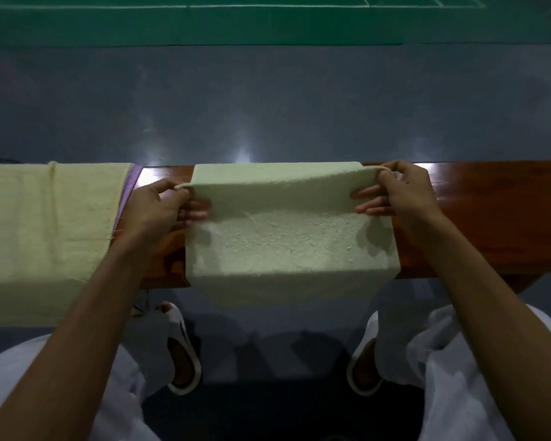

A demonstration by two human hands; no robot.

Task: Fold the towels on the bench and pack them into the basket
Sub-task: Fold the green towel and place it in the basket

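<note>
Forearms (77,313) reach forward; left hand (159,208) and right hand (401,192) each pinch one raised corner of the green towel (283,246) draped across the wooden bench (490,218)

Quick headcount, nothing fancy. Towels: two that I'm sure of, one pale green towel (287,246) and one yellow towel (45,224). There's also one strip of purple cloth (131,192) poking out from under the yellow one. It might be a third towel, but honestly I can't tell from that sliver. Worktop (490,218): just the one, dark wood. Hands: two, my left hand (159,211) and my right hand (404,192). Footwear: two white slides, a left slide (182,354) and a right slide (368,354), so one pair.
</note>
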